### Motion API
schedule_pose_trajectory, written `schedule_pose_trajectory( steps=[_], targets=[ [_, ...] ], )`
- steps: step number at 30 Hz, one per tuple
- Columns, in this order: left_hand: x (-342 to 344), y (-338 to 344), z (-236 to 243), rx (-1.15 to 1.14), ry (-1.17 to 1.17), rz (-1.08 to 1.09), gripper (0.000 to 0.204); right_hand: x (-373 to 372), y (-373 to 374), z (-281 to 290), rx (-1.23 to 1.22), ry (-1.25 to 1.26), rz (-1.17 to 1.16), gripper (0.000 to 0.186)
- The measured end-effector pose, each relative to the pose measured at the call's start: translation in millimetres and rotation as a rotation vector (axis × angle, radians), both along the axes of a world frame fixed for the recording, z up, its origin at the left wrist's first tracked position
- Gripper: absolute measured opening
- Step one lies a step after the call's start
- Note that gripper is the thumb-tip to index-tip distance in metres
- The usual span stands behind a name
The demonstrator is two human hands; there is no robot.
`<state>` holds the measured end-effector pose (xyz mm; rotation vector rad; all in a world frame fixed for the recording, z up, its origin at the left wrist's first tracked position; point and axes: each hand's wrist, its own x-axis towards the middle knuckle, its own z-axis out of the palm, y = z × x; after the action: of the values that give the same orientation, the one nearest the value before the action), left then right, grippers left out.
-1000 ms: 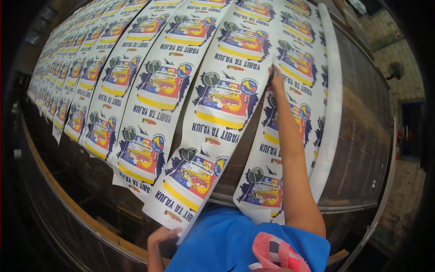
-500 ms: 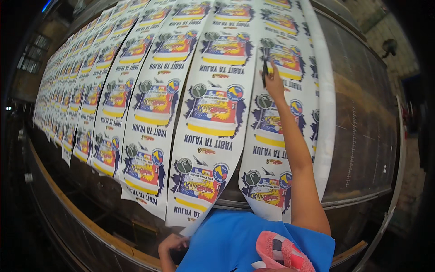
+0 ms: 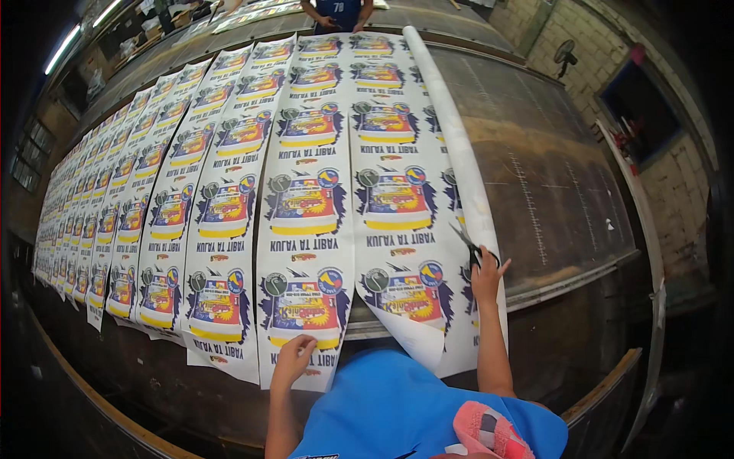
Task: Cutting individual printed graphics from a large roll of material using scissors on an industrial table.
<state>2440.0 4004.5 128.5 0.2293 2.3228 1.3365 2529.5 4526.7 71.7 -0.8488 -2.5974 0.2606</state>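
My right hand (image 3: 486, 277) grips scissors (image 3: 464, 237) by their dark handles; the blades point up and left over the printed sheet (image 3: 391, 245). It is beside the white rolled edge (image 3: 466, 164) of that sheet. The sheet's near left corner is curled up, showing its white back (image 3: 417, 343). My left hand (image 3: 292, 361) is over the near end of the neighbouring printed strip (image 3: 306, 264), its fingers loosely bent and slightly apart. I cannot tell whether they touch the strip.
Several more printed strips (image 3: 222, 206) lie side by side to the left, their near ends hanging past the table edge. Right of the roll is the dark tabletop (image 3: 550, 183). Another person (image 3: 336, 14) stands at the far side. A fan (image 3: 564, 53) is by the block wall.
My right hand has come back toward me with the scissors, to the rolled edge. My left hand has risen over the neighbouring strip. The view has shifted, showing the person opposite.
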Motion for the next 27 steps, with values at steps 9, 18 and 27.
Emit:
schedule_pose_trajectory(
  steps=[9,18,27],
  targets=[
    [84.4,67.2,-10.6,0.094,0.024,-0.452,0.026,87.9,28.9,32.5,-0.073,-0.104,-0.181,0.056],
    [184.9,111.1,-103.5,0.381,-0.621,-0.406,0.066,288.3,10.4,28.4,-0.136,-0.009,-0.337,0.057],
    [209.7,174.4,-142.6,0.479,-0.696,-0.344,0.048,360.0,-82.7,24.1,-0.723,0.266,-0.020,0.043]
  ],
)
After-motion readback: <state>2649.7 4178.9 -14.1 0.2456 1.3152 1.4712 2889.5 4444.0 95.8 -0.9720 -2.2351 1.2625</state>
